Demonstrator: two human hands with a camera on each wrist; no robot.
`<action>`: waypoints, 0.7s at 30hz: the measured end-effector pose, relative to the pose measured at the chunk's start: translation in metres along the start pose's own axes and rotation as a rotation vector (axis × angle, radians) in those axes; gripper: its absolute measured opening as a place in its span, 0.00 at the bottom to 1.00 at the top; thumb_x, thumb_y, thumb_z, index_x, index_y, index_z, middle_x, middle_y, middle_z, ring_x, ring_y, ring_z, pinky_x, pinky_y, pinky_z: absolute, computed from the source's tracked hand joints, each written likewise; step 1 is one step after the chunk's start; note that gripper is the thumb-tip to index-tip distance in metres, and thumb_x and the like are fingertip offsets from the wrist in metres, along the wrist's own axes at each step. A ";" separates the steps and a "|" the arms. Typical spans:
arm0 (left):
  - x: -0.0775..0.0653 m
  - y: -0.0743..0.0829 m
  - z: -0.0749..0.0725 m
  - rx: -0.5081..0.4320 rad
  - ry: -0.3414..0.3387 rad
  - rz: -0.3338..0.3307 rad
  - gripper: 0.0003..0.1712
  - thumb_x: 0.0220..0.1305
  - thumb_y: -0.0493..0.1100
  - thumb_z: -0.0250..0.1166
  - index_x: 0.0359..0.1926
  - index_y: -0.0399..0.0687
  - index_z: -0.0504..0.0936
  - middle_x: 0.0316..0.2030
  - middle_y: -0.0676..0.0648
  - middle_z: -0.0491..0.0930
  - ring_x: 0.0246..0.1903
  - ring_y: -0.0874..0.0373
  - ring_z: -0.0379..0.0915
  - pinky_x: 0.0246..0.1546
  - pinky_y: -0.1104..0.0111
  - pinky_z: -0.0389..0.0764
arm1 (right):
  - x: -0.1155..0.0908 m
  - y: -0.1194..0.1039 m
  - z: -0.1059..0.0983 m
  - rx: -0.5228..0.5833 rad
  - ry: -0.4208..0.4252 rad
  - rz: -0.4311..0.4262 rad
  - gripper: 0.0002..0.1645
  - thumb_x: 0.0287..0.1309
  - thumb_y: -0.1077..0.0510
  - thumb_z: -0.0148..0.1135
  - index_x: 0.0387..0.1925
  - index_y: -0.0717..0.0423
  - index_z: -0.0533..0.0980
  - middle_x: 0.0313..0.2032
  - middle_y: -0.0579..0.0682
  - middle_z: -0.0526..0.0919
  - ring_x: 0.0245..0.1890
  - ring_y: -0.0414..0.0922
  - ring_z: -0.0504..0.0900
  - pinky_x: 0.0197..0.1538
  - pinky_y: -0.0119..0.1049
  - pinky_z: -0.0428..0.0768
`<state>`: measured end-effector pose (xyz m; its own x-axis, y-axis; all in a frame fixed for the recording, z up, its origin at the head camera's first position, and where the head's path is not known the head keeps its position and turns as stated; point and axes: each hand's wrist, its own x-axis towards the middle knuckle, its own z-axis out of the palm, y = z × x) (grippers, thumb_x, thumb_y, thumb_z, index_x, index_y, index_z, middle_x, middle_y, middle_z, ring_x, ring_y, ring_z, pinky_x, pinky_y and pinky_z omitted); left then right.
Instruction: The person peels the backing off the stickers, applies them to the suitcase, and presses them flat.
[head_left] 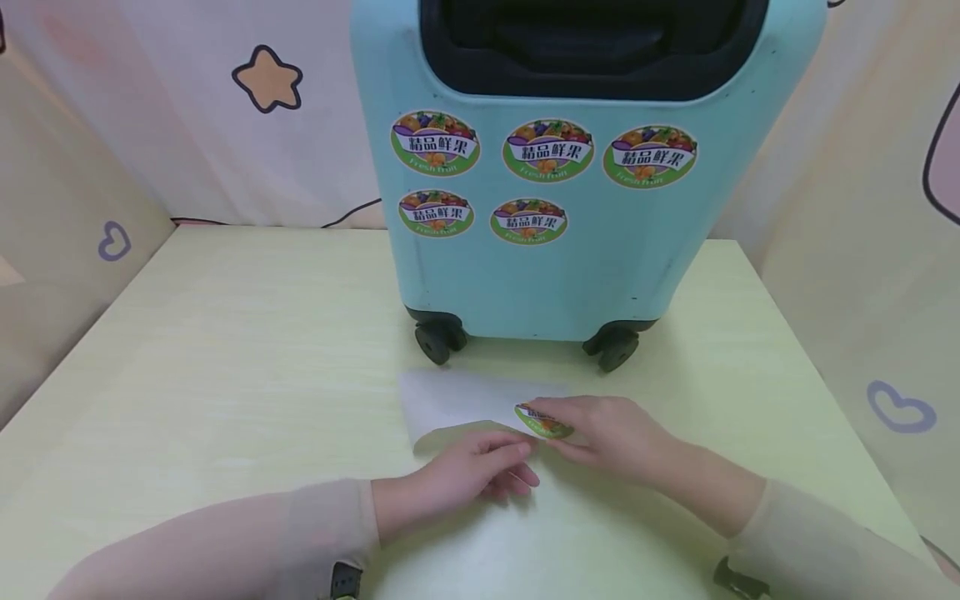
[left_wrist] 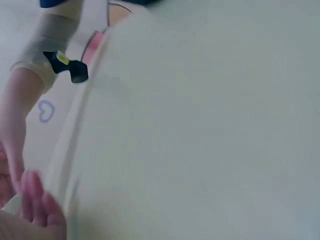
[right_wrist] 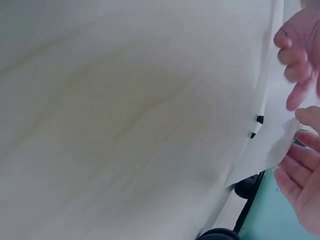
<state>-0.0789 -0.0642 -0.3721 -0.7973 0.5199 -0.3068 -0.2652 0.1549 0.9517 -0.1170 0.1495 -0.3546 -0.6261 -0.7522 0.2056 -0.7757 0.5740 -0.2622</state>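
Note:
Low in front of the suitcase, my right hand (head_left: 615,433) grips the right end of a white sticker sheet (head_left: 457,404) between thumb and fingers. One oval fruit sticker (head_left: 546,423) shows there, partly covered by the fingers. My left hand (head_left: 480,471) is at the sheet's near edge, its index fingertip close to the sticker and its other fingers loosely bent. In the right wrist view, the sheet (right_wrist: 267,150) lies between the right hand's thumb and fingers (right_wrist: 295,162). The left wrist view catches only part of the left hand (left_wrist: 37,215) at the lower left.
A light blue suitcase (head_left: 525,287) stands upright on the pale table (head_left: 225,358), on black wheels (head_left: 440,337). Its front bears several matching oval stickers (head_left: 547,150) in two rows, three above and two below. Patterned cloth (head_left: 247,158) hangs behind and beside the table.

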 end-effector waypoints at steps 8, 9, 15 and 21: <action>0.008 -0.005 0.006 -0.153 0.200 0.048 0.17 0.67 0.41 0.55 0.42 0.26 0.75 0.26 0.52 0.77 0.26 0.65 0.75 0.32 0.71 0.76 | 0.004 -0.009 0.000 0.000 0.041 -0.020 0.15 0.49 0.58 0.69 0.40 0.51 0.76 0.45 0.50 0.83 0.32 0.40 0.81 0.27 0.29 0.75; 0.008 -0.006 0.006 -0.151 0.203 0.053 0.16 0.67 0.40 0.55 0.41 0.26 0.76 0.26 0.52 0.77 0.26 0.65 0.75 0.32 0.71 0.76 | 0.005 -0.009 0.000 0.004 0.055 -0.030 0.13 0.49 0.58 0.69 0.38 0.51 0.76 0.46 0.51 0.82 0.36 0.41 0.82 0.29 0.30 0.76; 0.010 -0.006 0.009 -0.153 0.200 0.083 0.16 0.66 0.39 0.56 0.41 0.25 0.77 0.26 0.50 0.78 0.26 0.65 0.74 0.31 0.72 0.75 | 0.009 -0.012 0.006 0.033 0.159 -0.058 0.08 0.51 0.55 0.68 0.33 0.51 0.79 0.40 0.44 0.82 0.37 0.38 0.79 0.34 0.30 0.77; 0.011 -0.006 0.011 -0.153 0.228 0.100 0.16 0.66 0.38 0.56 0.42 0.24 0.77 0.26 0.50 0.77 0.25 0.65 0.73 0.30 0.74 0.75 | 0.008 -0.013 0.008 0.166 0.159 0.034 0.06 0.50 0.57 0.69 0.31 0.49 0.80 0.32 0.39 0.82 0.31 0.34 0.78 0.35 0.32 0.78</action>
<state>-0.0803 -0.0501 -0.3809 -0.9203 0.3208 -0.2237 -0.2443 -0.0248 0.9694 -0.1113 0.1335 -0.3572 -0.6663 -0.6653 0.3366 -0.7386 0.5271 -0.4202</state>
